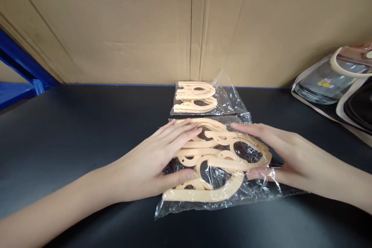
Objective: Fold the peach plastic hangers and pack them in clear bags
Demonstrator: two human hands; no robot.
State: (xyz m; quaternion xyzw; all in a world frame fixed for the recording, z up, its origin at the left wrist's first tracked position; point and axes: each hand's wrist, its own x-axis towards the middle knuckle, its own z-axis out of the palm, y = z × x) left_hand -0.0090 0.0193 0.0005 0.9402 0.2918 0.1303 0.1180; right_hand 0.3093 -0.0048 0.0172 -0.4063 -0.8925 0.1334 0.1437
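A clear plastic bag (263,195) of cream folding clothes hangers (229,162) lies flat on the black tabletop in front of me. The hangers overlap one another inside the film. My left hand (157,159) rests on the bag's left side, fingers stretched out and thumb apart near the lower hangers. At the right side, my right hand (285,151) touches the bag, its thumb and forefinger wide apart; its other fingers are mostly hidden. Just behind is a second clear bag (229,97) with more folded cream hangers (196,95) in its left part.
A cardboard wall (130,27) stands along the back edge of the black table (87,131). At the far right is a transparent jug (319,81) with a cream handle, beside a strap and a dark object. A blue metal frame (26,73) rises at the left.
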